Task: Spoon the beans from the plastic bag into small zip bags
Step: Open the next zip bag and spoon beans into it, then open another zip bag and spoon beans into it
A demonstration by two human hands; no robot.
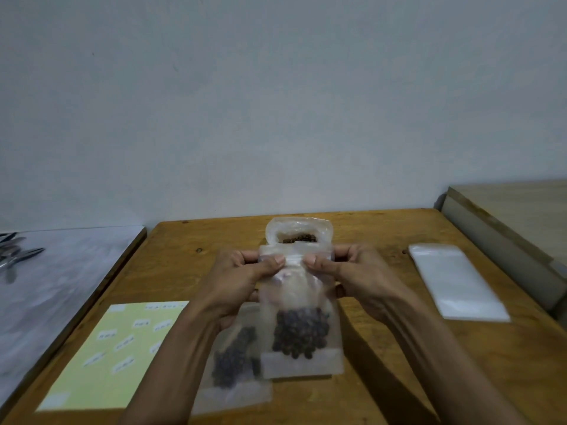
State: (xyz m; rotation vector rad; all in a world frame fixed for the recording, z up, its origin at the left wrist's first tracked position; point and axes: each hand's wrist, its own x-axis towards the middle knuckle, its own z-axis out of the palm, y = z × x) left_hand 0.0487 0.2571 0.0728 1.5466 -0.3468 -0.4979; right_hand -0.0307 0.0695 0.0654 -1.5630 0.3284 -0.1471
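Note:
I hold a small zip bag (pixel 302 305) upright over the wooden table (pixel 383 378); dark beans fill its lower part. My left hand (pixel 242 277) and my right hand (pixel 352 274) pinch its zip strip at the top, thumbs nearly touching in the middle. Behind it stands the open plastic bag (pixel 299 230) with brown beans showing at its mouth. A second small zip bag (pixel 233 363) with beans lies flat on the table under my left wrist. No spoon is visible.
A stack of clear zip bags (pixel 457 280) lies at the right. A yellow sheet of small white labels (pixel 116 348) lies at the left front. Metal utensils (pixel 15 256) rest on a grey side surface at far left. A pale board (pixel 506 216) borders the table's right edge.

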